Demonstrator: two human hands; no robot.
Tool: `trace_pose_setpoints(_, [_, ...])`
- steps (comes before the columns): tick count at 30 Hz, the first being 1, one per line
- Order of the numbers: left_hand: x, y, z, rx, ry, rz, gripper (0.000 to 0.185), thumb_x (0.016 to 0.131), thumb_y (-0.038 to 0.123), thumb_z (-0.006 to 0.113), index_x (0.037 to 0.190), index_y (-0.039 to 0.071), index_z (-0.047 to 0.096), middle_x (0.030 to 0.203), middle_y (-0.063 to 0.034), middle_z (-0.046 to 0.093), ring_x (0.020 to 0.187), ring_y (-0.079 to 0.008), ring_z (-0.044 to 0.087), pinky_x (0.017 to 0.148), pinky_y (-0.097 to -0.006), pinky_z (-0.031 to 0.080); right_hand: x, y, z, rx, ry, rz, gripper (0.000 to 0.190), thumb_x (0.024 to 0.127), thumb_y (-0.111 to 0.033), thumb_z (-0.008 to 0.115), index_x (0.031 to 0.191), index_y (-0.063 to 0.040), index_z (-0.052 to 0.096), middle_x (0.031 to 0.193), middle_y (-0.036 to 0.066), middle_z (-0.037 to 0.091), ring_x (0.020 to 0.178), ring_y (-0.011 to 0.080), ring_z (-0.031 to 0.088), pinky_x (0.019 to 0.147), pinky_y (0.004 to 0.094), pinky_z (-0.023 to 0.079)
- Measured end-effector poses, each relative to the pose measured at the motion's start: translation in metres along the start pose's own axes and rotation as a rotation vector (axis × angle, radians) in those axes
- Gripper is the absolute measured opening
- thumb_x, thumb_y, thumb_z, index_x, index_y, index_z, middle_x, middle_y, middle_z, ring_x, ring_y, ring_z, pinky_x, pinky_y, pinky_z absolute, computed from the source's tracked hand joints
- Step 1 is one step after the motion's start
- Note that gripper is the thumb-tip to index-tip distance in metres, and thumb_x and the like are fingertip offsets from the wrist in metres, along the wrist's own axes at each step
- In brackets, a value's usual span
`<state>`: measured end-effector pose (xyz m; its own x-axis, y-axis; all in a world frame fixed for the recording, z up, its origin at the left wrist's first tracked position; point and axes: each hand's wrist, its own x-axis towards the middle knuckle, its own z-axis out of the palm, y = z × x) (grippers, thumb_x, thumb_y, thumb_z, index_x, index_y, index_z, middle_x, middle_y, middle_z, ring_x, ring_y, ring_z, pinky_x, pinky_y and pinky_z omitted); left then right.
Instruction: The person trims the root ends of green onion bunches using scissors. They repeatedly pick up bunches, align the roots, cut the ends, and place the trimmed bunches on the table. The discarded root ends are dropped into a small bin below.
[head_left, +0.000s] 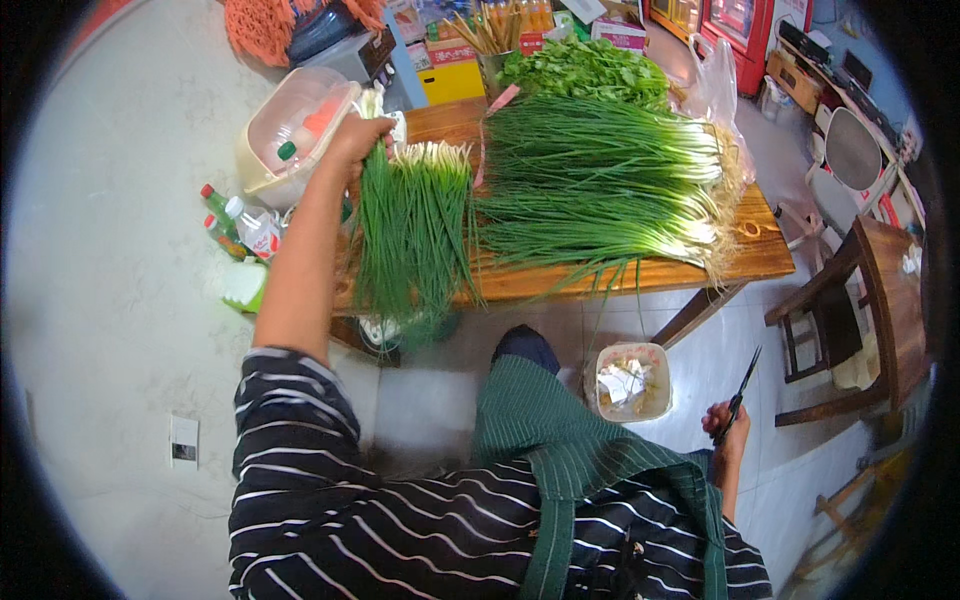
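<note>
My left hand (358, 142) grips a bunch of green onions (381, 225) near its white ends, at the left of the wooden table, its leaves hanging down over the edge. Right beside it lies a trimmed bunch of green onions (431, 202), white ends away from me. To the right, larger bunches of green onions (585, 172) lie sideways, their stringy roots towards the right. My right hand (727, 424) is low at the right, away from the table, closed around a pair of black scissors (739, 397) that point up and away; the blades look together.
The wooden table (750, 240) spans the front. Leafy herbs (592, 71) and a plastic bag (716, 82) sit at its back. A waste bin (667, 390) stands below on the floor. Bottles (255, 225) and a cream plastic tub (251, 142) are at left, a wooden chair (885, 315) at right.
</note>
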<state>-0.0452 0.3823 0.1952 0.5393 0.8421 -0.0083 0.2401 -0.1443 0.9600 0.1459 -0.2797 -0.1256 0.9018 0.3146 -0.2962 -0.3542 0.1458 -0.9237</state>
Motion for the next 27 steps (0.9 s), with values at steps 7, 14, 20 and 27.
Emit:
trace_pose_setpoints(7, [0.136, -0.088, 0.002, 0.844, 0.135, 0.002, 0.052, 0.068, 0.031, 0.075, 0.104, -0.005, 0.066, 0.105, -0.0229, 0.067, 0.094, -0.0337, 0.067, 0.083, -0.0386, 0.053, -0.027, 0.002, -0.009, 0.058, 0.203, 0.066, 0.018, 0.087, -0.009, 0.061, 0.079, -0.009, 0.046, 0.065, 0.003, 0.049, 0.054, 0.0155, 0.05, 0.047, 0.0284, 0.045])
trace_pose_setpoints(14, [0.163, -0.113, -0.004, 0.891, 0.129, 0.009, 0.059, 0.069, 0.04, 0.075, 0.108, -0.003, 0.066, 0.112, -0.023, 0.065, 0.104, -0.0341, 0.064, 0.088, -0.0407, 0.051, -0.03, 0.0, -0.007, -0.042, 0.245, 0.07, 0.012, 0.089, -0.01, 0.057, 0.081, -0.009, 0.048, 0.067, 0.003, 0.052, 0.059, 0.0159, 0.053, 0.049, 0.0281, 0.046])
trace_pose_setpoints(20, [0.152, -0.107, -0.015, 0.95, 0.098, -0.042, 0.059, 0.068, 0.043, 0.075, 0.105, -0.002, 0.067, 0.11, -0.0223, 0.066, 0.102, -0.0342, 0.065, 0.087, -0.0409, 0.05, -0.016, -0.002, 0.007, -0.038, 0.236, 0.118, 0.014, 0.09, -0.014, 0.058, 0.081, -0.01, 0.048, 0.066, 0.002, 0.05, 0.059, 0.0152, 0.051, 0.049, 0.027, 0.043])
trace_pose_setpoints(27, [0.121, -0.076, -0.043, 0.76, 0.227, 0.148, 0.023, 0.077, 0.013, 0.061, 0.093, -0.002, 0.068, 0.085, -0.0133, 0.07, 0.077, -0.0239, 0.067, 0.069, -0.0369, 0.052, -0.014, 0.005, -0.005, 0.089, 0.098, 0.079, 0.014, 0.087, -0.01, 0.062, 0.083, -0.009, 0.048, 0.067, 0.004, 0.052, 0.058, 0.0146, 0.052, 0.047, 0.0279, 0.045])
